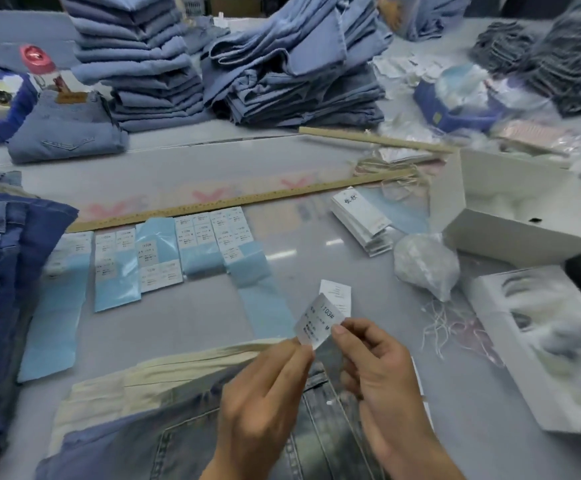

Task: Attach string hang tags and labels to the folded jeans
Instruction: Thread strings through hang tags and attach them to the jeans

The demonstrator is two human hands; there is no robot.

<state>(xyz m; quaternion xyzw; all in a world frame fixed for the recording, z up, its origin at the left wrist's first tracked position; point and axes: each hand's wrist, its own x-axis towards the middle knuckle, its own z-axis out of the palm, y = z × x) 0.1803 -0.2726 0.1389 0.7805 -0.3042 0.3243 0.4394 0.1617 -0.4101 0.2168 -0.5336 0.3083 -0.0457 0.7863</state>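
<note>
I have both hands raised over the folded jeans [233, 441] that lie at the near edge of the table [212, 168]; my left hand [264, 393] pinches the lower corner of a small printed label [318, 322] between thumb and forefinger, and my right hand [379, 368] pinches its right edge, thumb on top; the other fingers of both hands are curled loosely under. Behind the label, partly hidden by it, a white hang tag [338, 295] stands up; I cannot tell which fingers hold it.

I judge the step in hand to be the labelling: the sticker looks freshly taken from the row of blue backing sheets [150, 258] laid under the wooden ruler [233, 199], and is not yet stuck down. The next move calls for lining the label square on the tag's face, then pressing it flat without creases; after that a string from the loose bundle [444, 323] to my right would be needed to tie the tag to the jeans. More tags [361, 218] wait in a stack further right; stacks of jeans [143, 60] sit at the far side.
</note>
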